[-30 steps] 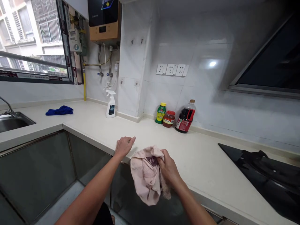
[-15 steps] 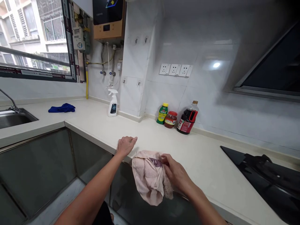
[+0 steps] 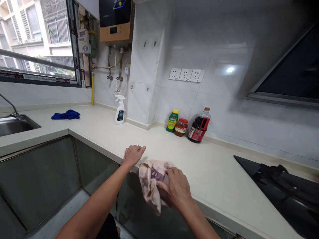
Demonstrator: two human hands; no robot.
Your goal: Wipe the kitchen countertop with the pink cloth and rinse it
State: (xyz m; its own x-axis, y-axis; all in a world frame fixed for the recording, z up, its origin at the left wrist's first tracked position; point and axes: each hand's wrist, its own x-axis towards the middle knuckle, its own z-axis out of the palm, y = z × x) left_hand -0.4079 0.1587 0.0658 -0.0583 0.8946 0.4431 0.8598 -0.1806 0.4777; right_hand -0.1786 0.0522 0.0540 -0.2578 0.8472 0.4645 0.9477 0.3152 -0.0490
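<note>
A pale pink cloth (image 3: 147, 181) with a purple patch drapes over the counter's front edge, its lower folds hanging down. My right hand (image 3: 177, 186) is closed on its right side, thumb and fingers pressed into the fabric. Just left of the cloth, my left hand (image 3: 134, 155) rests on the counter near the edge, thumb stretched out and no object in it; its other fingers are partly hidden. Both hands are on the pale countertop (image 3: 211, 172).
Along the wall stand a green bottle (image 3: 172, 121), a red-lidded jar (image 3: 181, 127) and a large dark sauce bottle (image 3: 199, 126). Further left are a white spray bottle (image 3: 120, 110), a blue cloth (image 3: 65, 115) and a sink (image 3: 22, 125). A black gas stove (image 3: 281, 189) sits right.
My right hand has slid left over the pink cloth, bunching and shifting it left along the counter's edge. My left hand has stayed in place.
</note>
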